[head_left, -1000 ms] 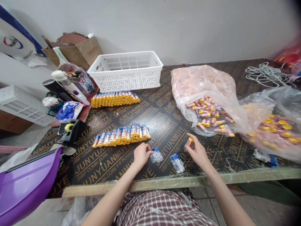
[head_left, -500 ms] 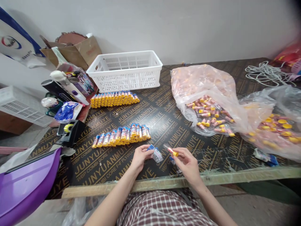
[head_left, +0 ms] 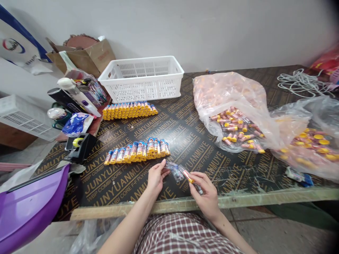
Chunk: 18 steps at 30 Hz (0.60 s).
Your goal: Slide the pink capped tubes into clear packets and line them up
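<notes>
Head view: left hand [head_left: 155,178] pinches a clear sleeve [head_left: 172,167]; right hand [head_left: 206,195] pinches a yellow-capped tube [head_left: 188,175].

Packet [head_left: 200,190] beneath the right hand [head_left: 206,194] — mostly hidden.

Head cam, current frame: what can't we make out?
All in the head view:
Whether the tip of the held tube is inside the clear packet: too small and blurred.
Most of the second packet: covered by the right hand.
Tubes deep in the large bag: obscured by cloudy plastic.
Floor of the white basket: hidden by its front wall.
Rest of the purple plastic item: cut off by the left edge.
</notes>
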Tool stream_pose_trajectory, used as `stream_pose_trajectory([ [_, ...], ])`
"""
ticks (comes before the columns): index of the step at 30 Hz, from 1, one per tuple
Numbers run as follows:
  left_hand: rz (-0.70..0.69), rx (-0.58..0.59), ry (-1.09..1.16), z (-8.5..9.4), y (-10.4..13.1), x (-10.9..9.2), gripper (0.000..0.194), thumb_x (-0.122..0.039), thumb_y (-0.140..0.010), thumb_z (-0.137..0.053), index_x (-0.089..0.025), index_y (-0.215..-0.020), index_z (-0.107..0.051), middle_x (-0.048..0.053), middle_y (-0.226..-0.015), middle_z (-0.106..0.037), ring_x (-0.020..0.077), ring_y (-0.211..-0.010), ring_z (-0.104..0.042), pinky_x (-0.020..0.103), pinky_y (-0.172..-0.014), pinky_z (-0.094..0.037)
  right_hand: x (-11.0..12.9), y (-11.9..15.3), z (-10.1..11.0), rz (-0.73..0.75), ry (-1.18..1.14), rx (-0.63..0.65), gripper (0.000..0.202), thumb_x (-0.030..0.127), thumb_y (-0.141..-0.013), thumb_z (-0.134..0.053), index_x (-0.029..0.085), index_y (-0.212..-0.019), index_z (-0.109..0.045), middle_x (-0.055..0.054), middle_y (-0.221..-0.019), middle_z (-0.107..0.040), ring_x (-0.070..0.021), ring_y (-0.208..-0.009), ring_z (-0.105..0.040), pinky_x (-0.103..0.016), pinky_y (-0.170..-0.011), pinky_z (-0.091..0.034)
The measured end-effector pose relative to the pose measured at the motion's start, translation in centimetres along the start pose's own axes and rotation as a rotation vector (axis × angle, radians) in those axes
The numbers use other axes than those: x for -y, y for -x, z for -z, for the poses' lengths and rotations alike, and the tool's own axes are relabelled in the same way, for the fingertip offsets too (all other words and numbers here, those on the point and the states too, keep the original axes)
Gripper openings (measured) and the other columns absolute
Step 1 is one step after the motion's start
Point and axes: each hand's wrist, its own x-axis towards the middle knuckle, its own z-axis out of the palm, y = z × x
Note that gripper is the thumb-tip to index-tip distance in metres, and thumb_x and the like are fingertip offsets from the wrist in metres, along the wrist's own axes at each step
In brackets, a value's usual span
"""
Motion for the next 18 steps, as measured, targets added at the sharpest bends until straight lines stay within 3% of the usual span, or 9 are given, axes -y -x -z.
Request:
stream_pose_trajectory([
  [4, -0.019, 0.057, -0.052, -0.4, 0.6, 0.3, 0.039, -0.042, -0.053, -0.082, -0.011, -0.064, -0.062, 0.002, -0.059, -0.065, 0.0100, -0.053, -0.060, 0.024, -0.058, -0.052, 0.0, -0.1, -0.4, -0.003, -0.018, 0.092, 0.030, 0.015, -0.085, -0.053, 0.026, -0.111, -0.064, -0.007, -0.108, -0.058, -0.0200, -0.100, -0.059, -0.036, -0.086, -0.051],
  [7, -0.025, 0.203, -0.094, -0.8, 1.4, 0.5, 0.037, -0.043, -0.061, -0.078, -0.012, -0.072, -0.062, 0.003, -0.067, -0.068, 0.0120, -0.058, -0.062, 0.025, -0.059, -0.053, -0.4, -0.1, -0.6, 0.012, -0.034, 0.157, 0.033, 0.013, -0.088, -0.046, 0.028, -0.112, -0.063, -0.007, -0.109, -0.058, -0.0191, -0.101, -0.058, -0.036, -0.088, -0.050],
  [11, 0.027, 0.345, -0.151, -1.3, 2.7, 0.2, 0.039, -0.036, -0.059, -0.081, -0.013, -0.085, -0.063, 0.003, -0.071, -0.069, 0.0127, -0.059, -0.063, 0.026, -0.060, -0.052, -1.1, -0.4, -0.7, 0.055, 0.036, 0.148, 0.045, 0.009, -0.083, -0.047, 0.029, -0.123, -0.054, -0.007, -0.106, -0.055, -0.0195, -0.098, -0.058, -0.037, -0.086, -0.051],
  [14, 0.087, 0.438, -0.254, -1.5, 3.4, -0.1, 0.039, -0.037, -0.060, -0.080, -0.009, -0.083, -0.066, 0.005, -0.069, -0.068, 0.0116, -0.056, -0.061, 0.024, -0.057, -0.050, -1.4, -1.0, -0.5, 0.108, 0.080, 0.142, 0.069, 0.008, -0.072, -0.053, 0.028, -0.136, -0.037, -0.010, -0.124, -0.045, -0.0258, -0.116, -0.048, -0.045, -0.095, -0.046],
  [16, 0.129, 0.493, -0.317, -1.5, 3.7, -0.1, 0.037, -0.038, -0.059, -0.081, -0.008, -0.076, -0.067, 0.005, -0.066, -0.066, 0.0112, -0.056, -0.060, 0.023, -0.057, -0.049, -1.4, -1.4, -0.3, 0.140, 0.057, 0.204, 0.079, 0.008, -0.067, -0.054, 0.027, -0.140, -0.030, -0.011, -0.140, -0.033, -0.0294, -0.128, -0.037, -0.048, -0.101, -0.041],
  [18, 0.161, 0.525, -0.347, -1.6, 4.0, -0.1, 0.038, -0.037, -0.056, -0.082, -0.008, -0.074, -0.068, 0.004, -0.065, -0.065, 0.0112, -0.055, -0.059, 0.023, -0.056, -0.048, -1.2, -1.7, 0.0, 0.162, 0.013, 0.292, 0.083, 0.007, -0.065, -0.052, 0.025, -0.141, -0.027, -0.010, -0.145, -0.030, -0.0293, -0.131, -0.035, -0.048, -0.104, -0.039],
])
